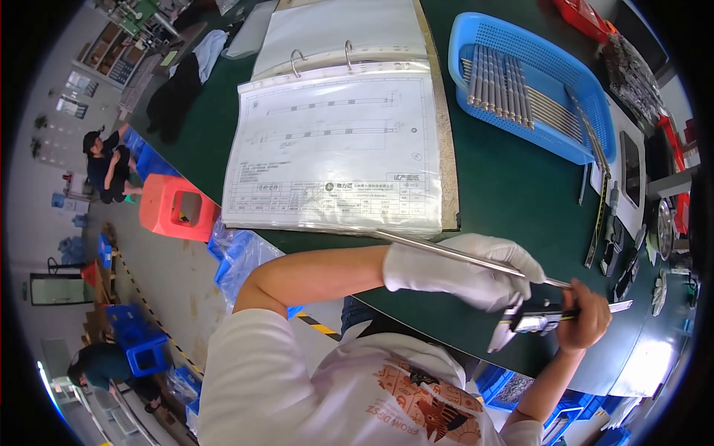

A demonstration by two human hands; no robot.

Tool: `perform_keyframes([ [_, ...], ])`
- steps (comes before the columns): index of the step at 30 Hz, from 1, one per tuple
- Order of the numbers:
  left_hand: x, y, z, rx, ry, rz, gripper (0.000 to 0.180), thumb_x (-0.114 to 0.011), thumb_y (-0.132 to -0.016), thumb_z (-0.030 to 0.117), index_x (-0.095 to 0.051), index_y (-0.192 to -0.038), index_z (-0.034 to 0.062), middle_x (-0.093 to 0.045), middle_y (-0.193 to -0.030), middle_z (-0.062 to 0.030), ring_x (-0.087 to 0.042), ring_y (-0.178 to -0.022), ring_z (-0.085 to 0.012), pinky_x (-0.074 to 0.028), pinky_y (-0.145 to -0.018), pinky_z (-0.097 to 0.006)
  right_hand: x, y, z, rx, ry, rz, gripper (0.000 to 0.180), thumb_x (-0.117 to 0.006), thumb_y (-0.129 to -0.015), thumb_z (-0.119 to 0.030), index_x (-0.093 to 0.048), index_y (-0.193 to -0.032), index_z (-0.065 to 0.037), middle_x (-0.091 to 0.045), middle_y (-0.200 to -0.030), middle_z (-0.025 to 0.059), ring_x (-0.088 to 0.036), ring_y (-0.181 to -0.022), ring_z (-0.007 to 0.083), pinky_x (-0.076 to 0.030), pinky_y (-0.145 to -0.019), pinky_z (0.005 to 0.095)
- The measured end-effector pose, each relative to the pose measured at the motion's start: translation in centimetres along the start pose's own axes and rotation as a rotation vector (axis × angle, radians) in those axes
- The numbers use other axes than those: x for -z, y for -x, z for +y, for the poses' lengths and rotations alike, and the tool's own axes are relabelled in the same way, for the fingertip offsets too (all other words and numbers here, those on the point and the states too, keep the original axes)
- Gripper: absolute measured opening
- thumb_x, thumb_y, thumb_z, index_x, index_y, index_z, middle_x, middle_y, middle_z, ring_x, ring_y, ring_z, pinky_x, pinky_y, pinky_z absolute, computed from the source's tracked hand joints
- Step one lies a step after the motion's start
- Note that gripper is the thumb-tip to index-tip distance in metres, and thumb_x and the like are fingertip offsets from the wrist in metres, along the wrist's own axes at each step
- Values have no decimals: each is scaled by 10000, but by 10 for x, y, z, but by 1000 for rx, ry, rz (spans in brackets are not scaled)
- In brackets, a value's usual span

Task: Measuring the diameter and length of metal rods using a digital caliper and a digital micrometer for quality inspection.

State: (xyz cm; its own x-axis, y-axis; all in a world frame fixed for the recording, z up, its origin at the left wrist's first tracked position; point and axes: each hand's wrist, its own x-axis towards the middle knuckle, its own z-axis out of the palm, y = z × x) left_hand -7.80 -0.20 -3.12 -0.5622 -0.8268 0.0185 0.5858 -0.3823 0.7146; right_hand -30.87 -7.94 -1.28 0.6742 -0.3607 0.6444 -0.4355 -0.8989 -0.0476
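My left hand [497,249], in a white glove, is closed around a slim metal rod [454,253]. The rod slants from the binder's lower edge down to the right, its thinner end reaching toward my other hand. My bare right hand [586,320] grips a digital caliper [537,321] whose jaws sit just below the gloved fingers. Whether the jaws touch the rod, I cannot tell. Beyond my hands an open ring binder [335,149] shows a sleeved technical drawing of long rods.
A blue plastic basket [513,33] of metal rods stands at the back right of the green table [506,193]. Along the right lie a steel ruler [597,223] and assorted tools. A red stool [160,204] is left of the table. Two people are farther off at left.
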Motion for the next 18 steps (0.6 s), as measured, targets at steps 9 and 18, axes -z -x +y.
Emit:
perform_keyframes([
  [9, 8, 18, 39, -153, 388, -176, 840, -374, -764, 618, -307, -1244, -67, -425, -1150, -287, -475, -1020, -353, -401, -844, -371, 9, 17, 22, -70, 78, 216, 183, -620, -772, -139, -590, -837, 30, -567, -634, 110, -487, -474, 211, -364, -426, 294],
  [18, 7, 18, 33, 117, -2, -31, 609, -461, -817, 468, -431, -1135, -50, -568, -783, -187, -506, -489, -154, -385, -394, -233, 12, 52, 47, -292, -168, 358, 211, -536, -795, 10, -542, -991, 89, -597, -849, 144, -543, -663, 146, -429, -567, 218],
])
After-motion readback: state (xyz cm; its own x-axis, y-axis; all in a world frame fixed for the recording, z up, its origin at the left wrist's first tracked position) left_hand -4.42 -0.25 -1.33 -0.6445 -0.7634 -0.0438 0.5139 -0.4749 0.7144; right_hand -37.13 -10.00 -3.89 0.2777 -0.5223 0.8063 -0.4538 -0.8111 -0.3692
